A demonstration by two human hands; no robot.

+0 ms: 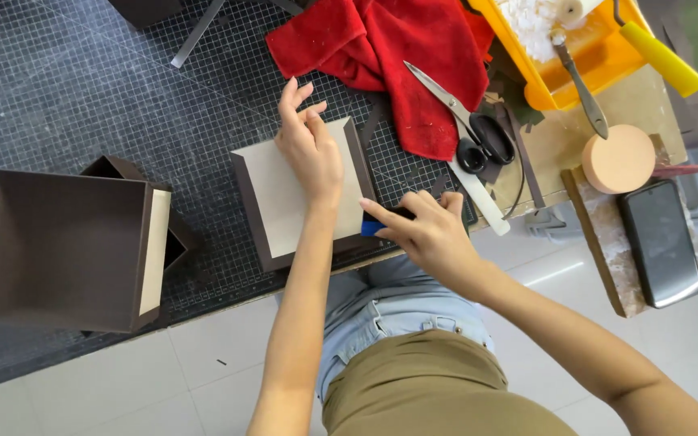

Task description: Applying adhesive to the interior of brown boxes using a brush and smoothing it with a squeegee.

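Hands are seen from above at the edge of a gridded cutting mat (82, 89). Left hand (309, 145) is laid flat, fingers spread slightly, pressing on a pale board panel (272, 202) that is framed by dark brown wrapping paper (250, 214). Right hand (428, 230) is closed in a narrow pinch around a small blue-and-black tool (375, 224), held against the panel's near right corner, just beside the left wrist. What kind of tool it is cannot be told; most of it is hidden by the fingers.

Beyond the right hand, scissors (462, 121) with black handles are lying on a red cloth (381, 40), the blades pointing away. A white strip (478, 194) is set just past the right fingertips. Further right of the right hand, a round peach-coloured disc (620, 159) and a dark phone (660, 242) are placed on a stone-patterned slab (607, 258). A yellow tray (583, 73) is seen beyond them, with a metal-bladed tool (579, 81) resting across it.

Well left of the left hand, a dark brown open box (62, 250) with a pale side edge is standing on the mat.
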